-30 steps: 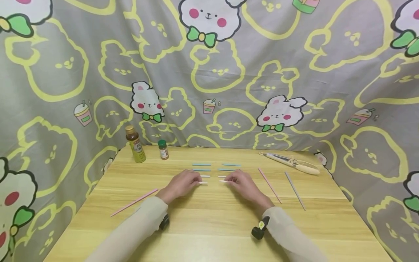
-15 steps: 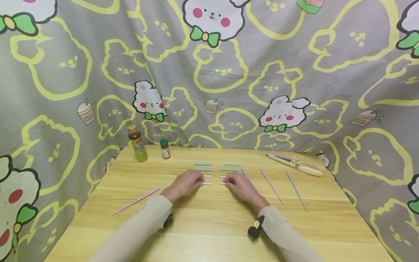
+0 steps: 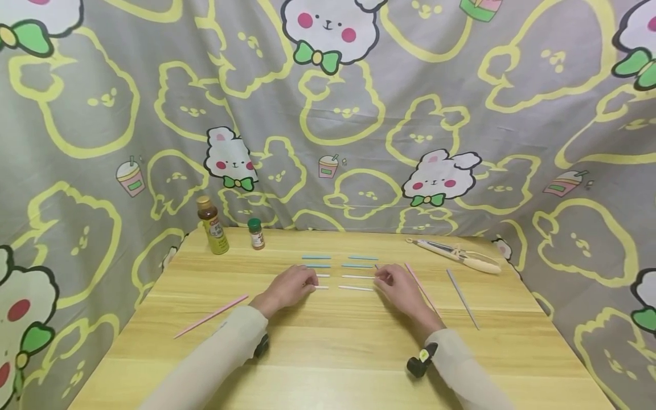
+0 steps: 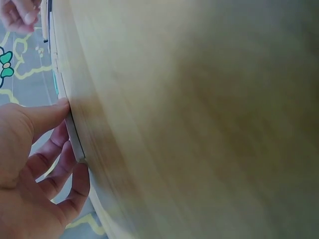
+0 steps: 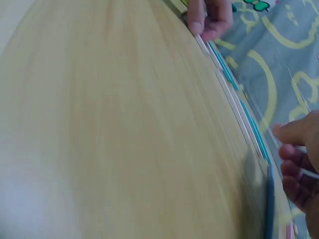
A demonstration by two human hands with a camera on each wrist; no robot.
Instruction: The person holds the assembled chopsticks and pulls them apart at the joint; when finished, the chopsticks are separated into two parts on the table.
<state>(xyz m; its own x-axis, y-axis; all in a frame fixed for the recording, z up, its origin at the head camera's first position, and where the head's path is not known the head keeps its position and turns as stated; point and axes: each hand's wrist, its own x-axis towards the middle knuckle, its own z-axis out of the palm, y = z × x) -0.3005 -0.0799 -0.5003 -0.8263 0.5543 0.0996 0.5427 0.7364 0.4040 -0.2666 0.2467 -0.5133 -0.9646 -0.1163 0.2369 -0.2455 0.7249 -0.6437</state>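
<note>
My left hand [image 3: 292, 285] pinches the front white stick [image 3: 321, 287] of the left column; in the left wrist view its thumb and fingertips lie along that stick [image 4: 76, 134]. Behind it lie another white stick [image 3: 323, 275] and two blue ones. My right hand [image 3: 402, 287] has its fingers loosely bent with nothing between them, just right of the right column. That column has a front white stick [image 3: 356, 288], a second white stick [image 3: 353, 277] and two blue sticks [image 3: 357, 266]. A darker blue stick [image 5: 269, 204] lies near the right hand, mostly hidden by it in the head view.
Pink sticks lie at the left [image 3: 211, 316] and right, with a grey-blue stick [image 3: 463, 299] farther right. Tongs [image 3: 461, 256] rest at the back right. A sauce bottle [image 3: 216, 236] and a green-capped spice jar [image 3: 256, 236] stand at the back left. A patterned curtain [image 3: 348, 199] surrounds the table.
My right hand has let go of the front white stick and moved right, uncovering both white sticks of the right column. My left hand stays at its white stick.
</note>
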